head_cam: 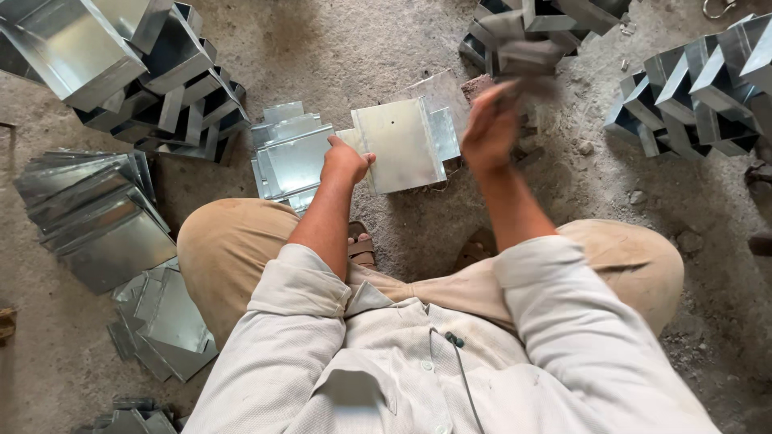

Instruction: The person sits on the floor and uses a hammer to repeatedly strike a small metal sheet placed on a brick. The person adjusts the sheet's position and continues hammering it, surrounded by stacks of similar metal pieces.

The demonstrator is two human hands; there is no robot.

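I saw my left hand [346, 163] pressing down on the near-left edge of a flat sheet-metal piece [400, 145] that lay on the concrete floor [338, 56] ahead of my knees. My right hand [489, 133] was raised just right of it, its grip closed around a blurred hammer [527, 66]. A stack of cut sheets [291, 157] sat touching the piece's left side, and folded metal boxes [137, 64] lay farther left.

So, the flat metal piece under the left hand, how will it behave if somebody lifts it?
The metal piece looks like thin folded sheet, so probably light but fairly stiff. Its shiny face may be slippery, and the cut edges could be sharp. The left hand presses its edge.
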